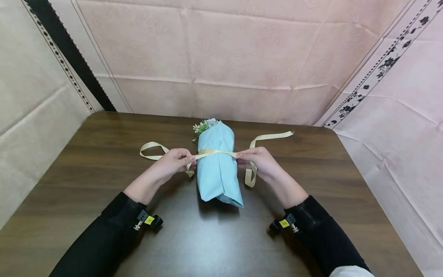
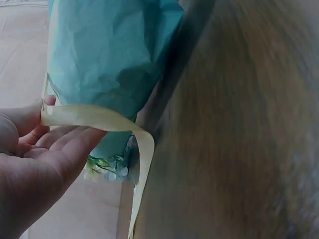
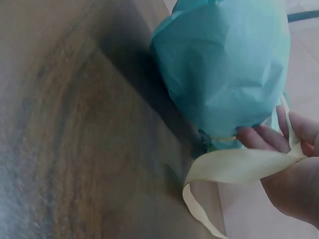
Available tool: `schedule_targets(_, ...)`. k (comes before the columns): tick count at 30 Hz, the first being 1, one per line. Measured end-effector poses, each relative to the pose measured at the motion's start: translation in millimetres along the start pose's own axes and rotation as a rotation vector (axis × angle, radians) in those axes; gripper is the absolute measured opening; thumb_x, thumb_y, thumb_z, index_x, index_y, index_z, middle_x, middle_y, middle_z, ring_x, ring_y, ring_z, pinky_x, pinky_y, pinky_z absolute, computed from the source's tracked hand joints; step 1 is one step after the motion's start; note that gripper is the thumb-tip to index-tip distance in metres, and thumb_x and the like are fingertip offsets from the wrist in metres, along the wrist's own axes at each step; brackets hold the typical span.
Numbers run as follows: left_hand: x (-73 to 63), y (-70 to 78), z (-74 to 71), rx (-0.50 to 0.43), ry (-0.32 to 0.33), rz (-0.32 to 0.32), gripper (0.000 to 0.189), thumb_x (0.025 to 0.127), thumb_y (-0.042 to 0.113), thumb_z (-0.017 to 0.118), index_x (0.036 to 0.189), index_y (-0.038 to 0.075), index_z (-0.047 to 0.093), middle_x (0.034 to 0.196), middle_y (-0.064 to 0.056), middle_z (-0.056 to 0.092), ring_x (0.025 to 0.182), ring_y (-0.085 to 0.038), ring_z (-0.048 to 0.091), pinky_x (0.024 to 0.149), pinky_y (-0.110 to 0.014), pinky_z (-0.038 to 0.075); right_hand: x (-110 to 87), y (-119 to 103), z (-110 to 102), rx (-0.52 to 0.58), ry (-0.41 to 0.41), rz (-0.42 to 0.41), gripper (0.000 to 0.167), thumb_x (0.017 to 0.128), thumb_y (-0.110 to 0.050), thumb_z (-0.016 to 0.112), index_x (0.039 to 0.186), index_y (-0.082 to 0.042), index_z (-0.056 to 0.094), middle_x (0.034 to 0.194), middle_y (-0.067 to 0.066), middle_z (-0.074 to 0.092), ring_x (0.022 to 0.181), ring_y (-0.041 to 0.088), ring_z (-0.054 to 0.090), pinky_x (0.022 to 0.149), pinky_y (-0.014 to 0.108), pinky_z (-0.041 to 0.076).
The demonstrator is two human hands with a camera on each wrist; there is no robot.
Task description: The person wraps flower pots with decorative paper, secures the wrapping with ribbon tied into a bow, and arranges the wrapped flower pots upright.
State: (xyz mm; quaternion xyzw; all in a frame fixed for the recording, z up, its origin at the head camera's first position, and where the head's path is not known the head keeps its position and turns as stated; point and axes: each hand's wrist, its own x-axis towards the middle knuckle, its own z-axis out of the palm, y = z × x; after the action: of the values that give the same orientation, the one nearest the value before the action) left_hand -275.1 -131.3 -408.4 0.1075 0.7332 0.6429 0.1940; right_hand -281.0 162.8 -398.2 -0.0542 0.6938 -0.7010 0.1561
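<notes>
A bouquet wrapped in light blue paper (image 1: 215, 177) lies on the table, its small flowers and green leaves (image 1: 207, 125) showing at the far end. Across its middle runs a cream ribbon (image 1: 216, 151). On the left side my left hand (image 1: 176, 161) pinches the ribbon between thumb and fingers. My right hand (image 1: 257, 161) pinches it on the other side, close against the paper. Loose ribbon tails trail past both hands onto the table. In the left wrist view a ribbon tail (image 2: 144, 154) hangs beyond the fingers; the right wrist view shows another tail (image 3: 234, 164) curling down.
The brown wooden table (image 1: 166, 246) extends around the bouquet. A pale pink patterned cloth (image 1: 221, 50) hangs behind its far edge, with further cloth at both sides. Each black sleeve (image 1: 114, 227) carries a small wrist camera (image 1: 152, 221).
</notes>
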Motion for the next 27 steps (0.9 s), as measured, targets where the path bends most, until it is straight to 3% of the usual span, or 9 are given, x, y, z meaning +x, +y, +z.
schedule_targets(6,-2.1,-2.1,-3.1,0.095,0.015,-0.020,0.021,0.102,0.003,0.047,0.092,-0.012,0.057,0.103,-0.022,0.064,0.094,-0.023,0.064,0.083,-0.033,0.053,4.5,2,2,0.068,-0.017,0.035,0.017,0.093,0.006,0.057,0.100,0.009,0.072,0.085,0.009,0.072,0.080,0.016,0.069,0.078,0.036,0.056)
schedule_targets(13,-2.8,-5.4,-4.8,0.102,0.012,-0.012,0.020,0.102,0.002,0.047,0.091,-0.012,0.056,0.107,-0.024,0.064,0.101,-0.027,0.065,0.088,-0.039,0.052,5.8,2,4,0.064,-0.019,0.048,0.020,0.094,0.006,0.056,0.108,0.018,0.065,0.087,0.009,0.072,0.081,0.016,0.070,0.079,0.038,0.056)
schedule_targets(20,-6.0,-6.8,-8.4,0.087,-0.044,0.025,0.021,0.102,0.001,0.047,0.089,-0.012,0.056,0.098,-0.020,0.064,0.094,-0.024,0.064,0.086,-0.039,0.053,-3.8,2,6,0.110,-0.032,0.074,0.018,0.093,0.008,0.054,0.102,0.013,0.069,0.085,0.010,0.071,0.080,0.016,0.070,0.083,0.043,0.053)
schedule_targets(27,-3.1,-2.5,-11.1,0.107,-0.101,0.011,0.022,0.102,0.004,0.048,0.090,-0.012,0.057,0.099,-0.021,0.065,0.093,-0.027,0.064,0.087,-0.042,0.052,-12.7,3,8,0.126,0.000,0.089,0.021,0.094,0.006,0.055,0.110,0.016,0.065,0.088,0.009,0.072,0.081,0.017,0.070,0.084,0.040,0.054)
